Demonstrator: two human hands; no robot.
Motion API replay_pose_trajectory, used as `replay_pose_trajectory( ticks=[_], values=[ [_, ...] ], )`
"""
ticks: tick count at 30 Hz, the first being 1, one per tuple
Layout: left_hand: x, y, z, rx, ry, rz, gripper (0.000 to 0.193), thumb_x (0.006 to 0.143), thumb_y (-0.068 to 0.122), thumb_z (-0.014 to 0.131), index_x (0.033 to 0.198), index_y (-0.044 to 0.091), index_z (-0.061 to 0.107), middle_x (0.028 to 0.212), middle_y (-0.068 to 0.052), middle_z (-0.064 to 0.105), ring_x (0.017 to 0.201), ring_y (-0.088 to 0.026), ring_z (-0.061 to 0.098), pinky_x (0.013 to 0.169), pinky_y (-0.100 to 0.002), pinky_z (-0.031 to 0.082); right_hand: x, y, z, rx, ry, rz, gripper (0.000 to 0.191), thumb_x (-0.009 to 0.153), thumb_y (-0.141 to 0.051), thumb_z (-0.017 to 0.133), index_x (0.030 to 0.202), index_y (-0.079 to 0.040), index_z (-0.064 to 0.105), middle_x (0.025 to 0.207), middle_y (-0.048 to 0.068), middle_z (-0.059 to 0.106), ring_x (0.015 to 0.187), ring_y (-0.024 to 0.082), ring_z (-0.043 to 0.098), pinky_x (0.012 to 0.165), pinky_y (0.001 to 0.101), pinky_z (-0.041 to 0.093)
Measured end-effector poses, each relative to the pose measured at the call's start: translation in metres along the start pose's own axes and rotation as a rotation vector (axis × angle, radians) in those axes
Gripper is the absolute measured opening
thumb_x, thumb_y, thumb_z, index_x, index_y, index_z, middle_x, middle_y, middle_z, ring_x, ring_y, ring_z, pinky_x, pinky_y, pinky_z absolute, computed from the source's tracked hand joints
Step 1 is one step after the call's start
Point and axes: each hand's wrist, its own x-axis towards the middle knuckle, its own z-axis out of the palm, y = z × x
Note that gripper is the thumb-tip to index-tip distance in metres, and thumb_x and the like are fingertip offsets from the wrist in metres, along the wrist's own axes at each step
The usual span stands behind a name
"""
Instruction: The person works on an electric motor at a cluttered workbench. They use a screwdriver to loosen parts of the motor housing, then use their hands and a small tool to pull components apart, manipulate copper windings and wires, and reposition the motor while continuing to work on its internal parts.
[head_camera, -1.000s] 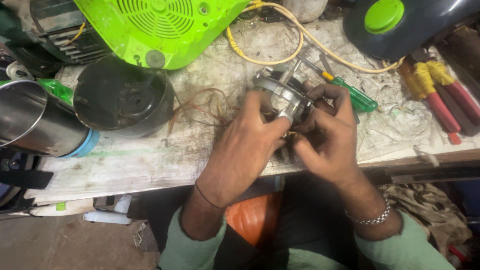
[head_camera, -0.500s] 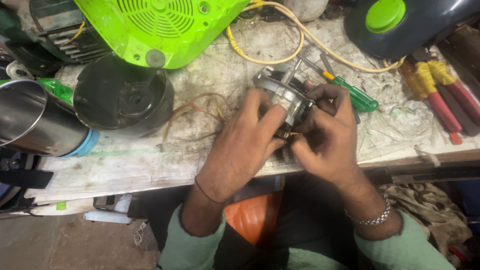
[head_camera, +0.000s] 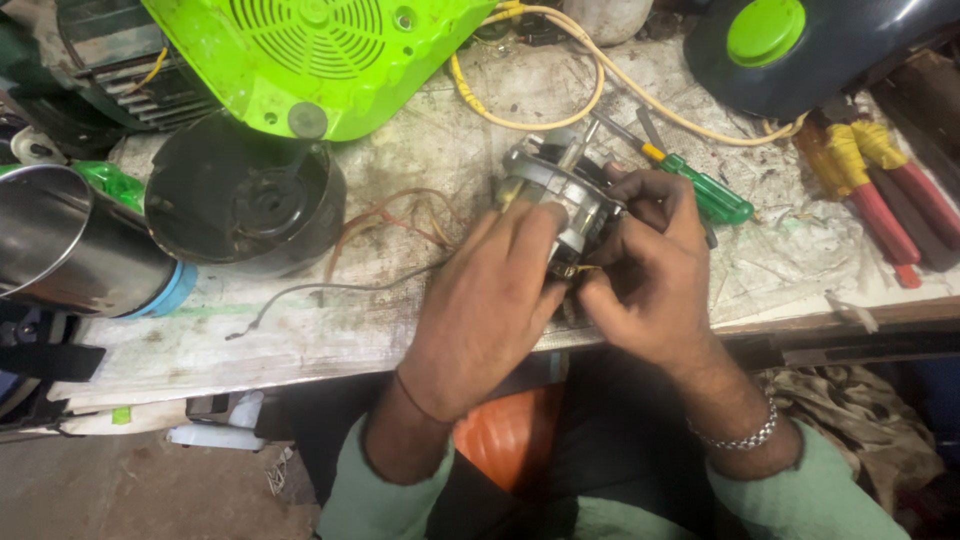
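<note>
Small motor (head_camera: 556, 195): round grey metal casing, dull and scuffed, with a thin steel shaft poking from the far end. Held over the near edge of a scratched, grimy workbench (head_camera: 300, 330), clamped between both hands. Left hand (head_camera: 487, 300) wrapped over the near left side, fingers curled on the casing. Right hand (head_camera: 645, 280) gripping the right side, fingertips pinched at a small yellowish part low on the body; exactly what is pinched cannot be told. Long axis tilted up and away from the hands, shaft pointing toward the far right.

Just beyond the right hand, a screwdriver (head_camera: 700, 185) with a translucent green handle and yellow collar, lying flat. Farther right, pliers (head_camera: 880, 190) with red and yellow rubber grips. Beyond both hands, a looping yellow cable (head_camera: 520, 110) on the bench. Left of the left hand, thin reddish wires (head_camera: 385, 215) trailing loose, then a round black plastic housing (head_camera: 245, 205), then a shiny steel jar (head_camera: 70, 250) on its side with a blue rim. Far left beyond, a bright green vented plastic shell (head_camera: 310, 50). Far right beyond, a dark lid with a green knob (head_camera: 765, 30).
</note>
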Motion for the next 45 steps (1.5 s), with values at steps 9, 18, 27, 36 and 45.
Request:
replay_pose_trajectory(
  ticks=[9,18,27,36,45],
  values=[
    [-0.002,0.017,0.013,0.030,0.085,-0.197,0.051,0.082,0.011,0.080,0.124,0.001,0.053,0.109,-0.021,0.067,0.103,-0.042,0.059,0.089,-0.051,0.048,0.000,-0.002,0.003,0.026,0.003,-0.031,0.012,0.079,-0.001,0.068,0.084,0.003,0.059,0.131,0.022,0.045,0.140,0.039,0.057,0.113,0.0431,0.054],
    [-0.007,0.014,0.021,-0.016,0.103,-0.154,0.039,0.087,-0.002,0.065,0.122,-0.004,0.049,0.115,-0.026,0.059,0.111,-0.044,0.058,0.094,-0.053,0.047,0.002,-0.005,0.002,-0.038,-0.012,-0.062,0.015,0.076,-0.004,0.074,0.083,0.000,0.061,0.132,0.024,0.046,0.139,0.040,0.055,0.117,0.0484,0.052],
    [-0.007,-0.011,-0.001,-0.051,0.061,-0.012,0.041,0.082,-0.007,0.065,0.120,-0.004,0.051,0.117,-0.026,0.060,0.111,-0.045,0.057,0.094,-0.053,0.047,0.004,-0.017,0.004,-0.211,-0.043,-0.134,0.023,0.077,-0.015,0.083,0.091,-0.003,0.069,0.131,0.027,0.052,0.133,0.045,0.056,0.108,0.0498,0.052],
    [-0.005,-0.006,-0.002,0.008,0.029,-0.187,0.052,0.080,-0.002,0.069,0.125,-0.009,0.044,0.107,-0.029,0.060,0.104,-0.047,0.058,0.087,-0.054,0.048,0.002,-0.018,0.004,-0.251,-0.057,-0.189,0.028,0.075,-0.018,0.085,0.091,-0.003,0.068,0.128,0.025,0.055,0.131,0.045,0.055,0.109,0.0539,0.048],
    [-0.009,0.004,0.010,0.172,0.048,-0.241,0.036,0.081,-0.001,0.063,0.113,-0.005,0.048,0.100,-0.028,0.063,0.093,-0.047,0.063,0.081,-0.054,0.050,-0.001,-0.021,0.006,-0.301,-0.059,-0.221,0.029,0.072,-0.019,0.086,0.085,-0.005,0.065,0.122,0.022,0.059,0.118,0.044,0.053,0.101,0.0540,0.047]
  ],
)
